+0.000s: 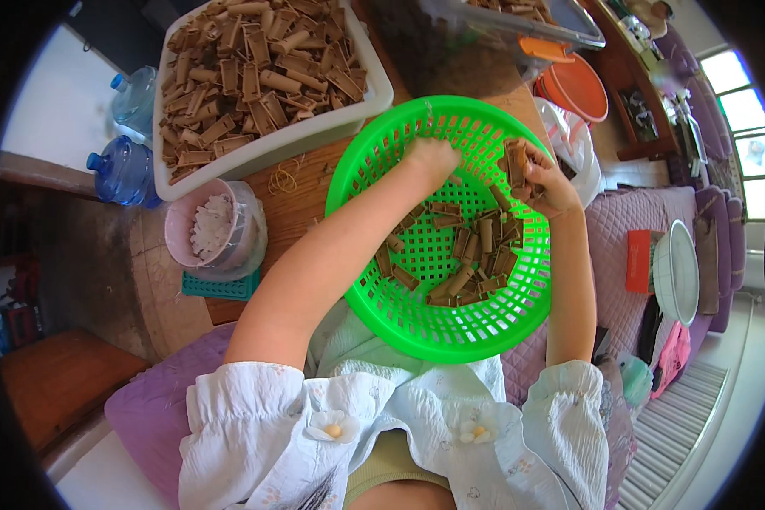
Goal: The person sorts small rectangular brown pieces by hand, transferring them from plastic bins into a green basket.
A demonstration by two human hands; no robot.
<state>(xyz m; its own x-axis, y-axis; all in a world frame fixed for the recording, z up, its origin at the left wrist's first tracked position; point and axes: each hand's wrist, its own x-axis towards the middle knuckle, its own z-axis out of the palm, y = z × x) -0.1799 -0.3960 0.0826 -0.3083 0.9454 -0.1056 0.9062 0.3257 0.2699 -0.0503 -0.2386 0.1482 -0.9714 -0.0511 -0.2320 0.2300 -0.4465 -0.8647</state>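
Note:
A bright green plastic basket (438, 353) with slotted sides sits in front of me. Several small brown trough-shaped plastic pieces (476, 251) lie loose on its bottom, mostly toward the near right. Over the basket's right rim, my right hand (551, 183) is closed around a small bunch of brown plastic pieces (516, 166), held up on end. Inside the far part of the basket, my left hand (433, 161) has its fingers curled together, knuckles up. Whatever those fingers hold is hidden beneath them.
A white tub (272, 140) heaped with brown pieces stands at the far left on the wooden table (302, 217). Beside it are a pink bucket (178, 234) of white bits and blue water jugs (115, 174). A clear bin (459, 51) and an orange bucket (582, 89) stand at the far right.

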